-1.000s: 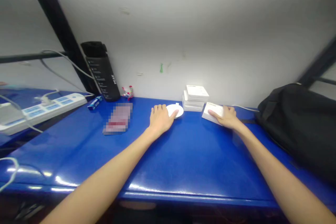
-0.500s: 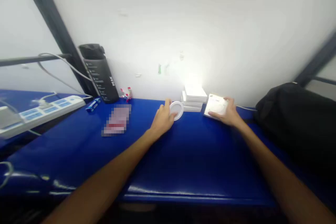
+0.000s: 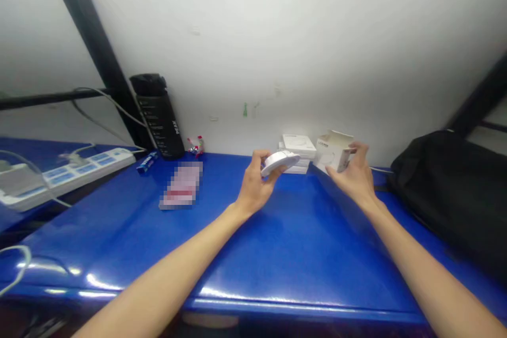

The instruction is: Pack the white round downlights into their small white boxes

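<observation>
My left hand (image 3: 253, 187) is closed round a flat white round disc (image 3: 279, 161), lifted off the blue table (image 3: 277, 243) and tilted. My right hand (image 3: 354, 177) grips a small white box (image 3: 334, 152) with its flap open, also raised above the table. The two objects are close together, a short gap between them. Behind them a low stack of white boxes (image 3: 298, 146) rests against the wall.
A black bottle (image 3: 158, 116) stands at the back left beside a small red and white item (image 3: 195, 145) and a blue packet (image 3: 146, 161). A blurred pink card (image 3: 182, 186) lies on the table. A white power strip (image 3: 67, 171) sits far left, a black bag (image 3: 455, 190) right.
Both hands have lifted their objects off the table. The disc rose and tilted in my left hand. The box rose in my right hand and its flap now stands open.
</observation>
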